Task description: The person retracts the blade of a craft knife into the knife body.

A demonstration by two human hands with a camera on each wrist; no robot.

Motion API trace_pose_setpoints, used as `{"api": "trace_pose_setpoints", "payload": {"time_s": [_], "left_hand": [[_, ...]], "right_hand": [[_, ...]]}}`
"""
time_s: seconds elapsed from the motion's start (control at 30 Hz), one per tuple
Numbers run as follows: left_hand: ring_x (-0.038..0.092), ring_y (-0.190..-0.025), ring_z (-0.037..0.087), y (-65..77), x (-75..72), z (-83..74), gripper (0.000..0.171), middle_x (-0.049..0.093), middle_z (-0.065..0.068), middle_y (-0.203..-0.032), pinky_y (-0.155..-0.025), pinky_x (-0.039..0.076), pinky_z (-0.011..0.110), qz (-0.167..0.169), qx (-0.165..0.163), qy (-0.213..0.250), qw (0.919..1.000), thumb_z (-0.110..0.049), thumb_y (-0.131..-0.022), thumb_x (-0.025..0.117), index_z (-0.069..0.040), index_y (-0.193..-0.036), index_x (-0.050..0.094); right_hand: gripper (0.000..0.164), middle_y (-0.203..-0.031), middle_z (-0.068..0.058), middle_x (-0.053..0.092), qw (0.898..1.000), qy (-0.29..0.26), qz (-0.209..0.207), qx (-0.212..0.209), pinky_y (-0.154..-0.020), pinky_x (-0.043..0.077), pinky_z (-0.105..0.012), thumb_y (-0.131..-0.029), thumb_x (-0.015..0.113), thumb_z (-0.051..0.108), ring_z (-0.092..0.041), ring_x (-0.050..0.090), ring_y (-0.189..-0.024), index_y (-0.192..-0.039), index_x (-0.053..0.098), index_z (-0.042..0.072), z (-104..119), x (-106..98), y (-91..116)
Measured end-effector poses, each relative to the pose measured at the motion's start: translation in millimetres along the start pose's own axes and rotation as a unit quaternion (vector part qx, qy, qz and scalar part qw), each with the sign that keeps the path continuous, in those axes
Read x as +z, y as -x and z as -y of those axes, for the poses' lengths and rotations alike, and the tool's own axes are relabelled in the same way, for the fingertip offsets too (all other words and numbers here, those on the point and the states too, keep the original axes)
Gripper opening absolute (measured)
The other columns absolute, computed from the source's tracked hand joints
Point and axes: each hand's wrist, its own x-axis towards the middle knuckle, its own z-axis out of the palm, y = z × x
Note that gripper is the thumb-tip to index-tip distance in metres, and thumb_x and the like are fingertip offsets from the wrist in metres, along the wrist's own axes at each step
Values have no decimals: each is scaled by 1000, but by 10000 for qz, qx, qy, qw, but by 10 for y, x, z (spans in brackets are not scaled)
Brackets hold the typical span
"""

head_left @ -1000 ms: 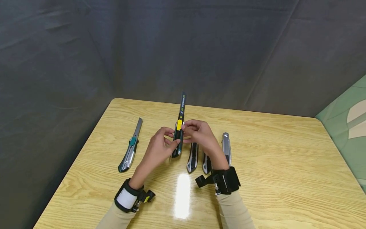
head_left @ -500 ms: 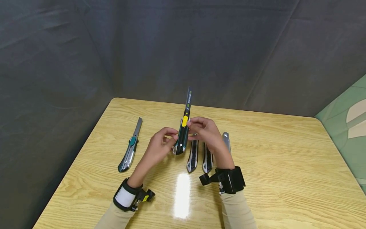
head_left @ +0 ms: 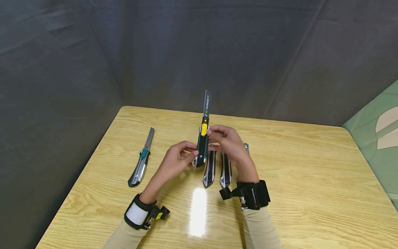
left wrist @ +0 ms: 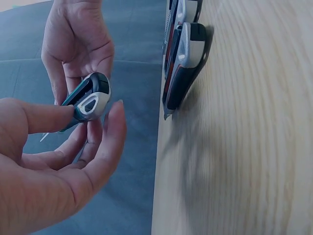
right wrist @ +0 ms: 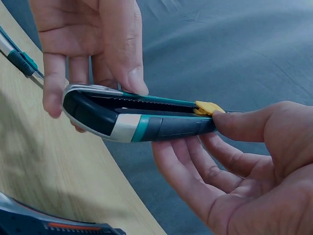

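Both hands hold a black-and-teal utility knife (head_left: 202, 147) raised over the table, blade (head_left: 207, 103) out and pointing away. My left hand (head_left: 177, 159) pinches the rear part of the handle between thumb and fingers. On the other side, my right hand (head_left: 229, 145) grips the handle, its thumb at the yellow slider (head_left: 204, 129). From the right wrist, the knife's silver and black end (right wrist: 88, 112) shows, with the right fingers under the body. In the left wrist view the handle's butt (left wrist: 95, 100) faces the camera.
A silver-and-teal utility knife (head_left: 140, 169) with its blade out lies at the left of the wooden table (head_left: 311, 180). Two black-and-silver utility knives (head_left: 210, 171) lie side by side below the right hand. A further one (head_left: 247, 148) is mostly hidden behind that hand. A dark curtain (head_left: 199, 52) hangs behind.
The held utility knife has moved rightward and a little up in the head view, and both hands with it. The right hand now covers more of the rightmost knife on the table.
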Motion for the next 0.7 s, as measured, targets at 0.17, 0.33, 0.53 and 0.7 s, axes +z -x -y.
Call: {"api": "trace_pose_setpoints", "payload": {"time_s": [0.17,0.33,0.53,0.7], "left_hand": [[65,-82,34,-54,14,97,24,62,27,-106,-62,59,37,74,24,186,9998,-5,-93,55,8,-113,57],[65,-84,28,-147,50,320,26,64,24,-107,-65,58,45,69,37,372,9993,-11,-94,56,3,-116,58],[63,-85,20,-164,79,364,21,65,16,-102,-71,57,50,-175,203,61,9996,-14,-92,59,-5,-111,61],[62,-85,19,-165,116,369,17,65,14,-99,-71,57,48,-189,297,-52,9994,-11,-91,60,-6,-108,61]], "right_hand": [[30,-98,-10,68,10000,33,-13,-88,-73,60,-37,-92,60,22,-36,61,-96,-113,60,0,22,-5,20],[31,-98,-11,68,9997,170,-130,-141,-74,60,-38,-92,61,24,-32,62,-93,-113,60,1,39,-1,38],[36,-103,-16,67,9986,381,-294,-225,-75,60,-41,-91,62,28,-28,64,-91,-114,60,1,56,20,76],[39,-102,-17,67,9976,426,-452,-307,-70,61,-39,-89,63,34,-30,64,-91,-111,62,2,61,34,112]]}}
